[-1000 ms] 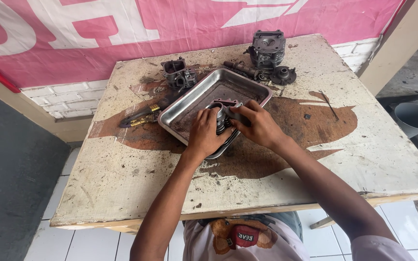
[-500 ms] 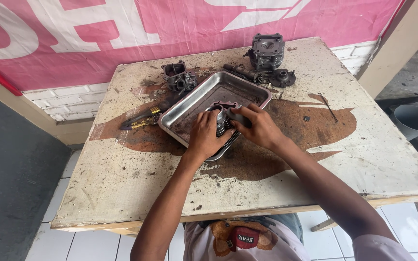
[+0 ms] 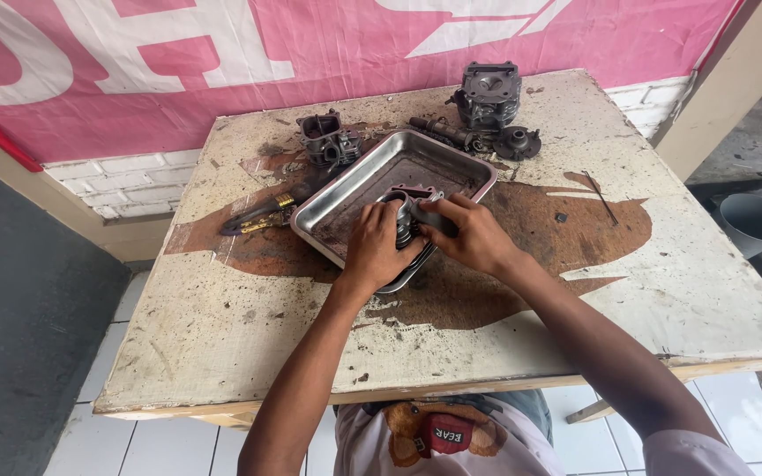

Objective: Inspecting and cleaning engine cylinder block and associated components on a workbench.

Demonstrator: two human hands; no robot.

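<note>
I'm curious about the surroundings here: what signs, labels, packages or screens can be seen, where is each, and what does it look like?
Banner: hangs along the wall behind the table, wide pink sheet with big white lettering, a red strip at its left edge.
Shirt print: at the bottom, on the person's pale shirt, a brown bear figure with a small red patch.
No packages or screens are in view.

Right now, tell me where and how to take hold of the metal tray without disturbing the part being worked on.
Probably best to grip the tray by its raised rim at the far left corner, coming from the left side of the table. That rim stands clear and bare there, while the left hand and right hand hold the engine part over the near end.
</note>
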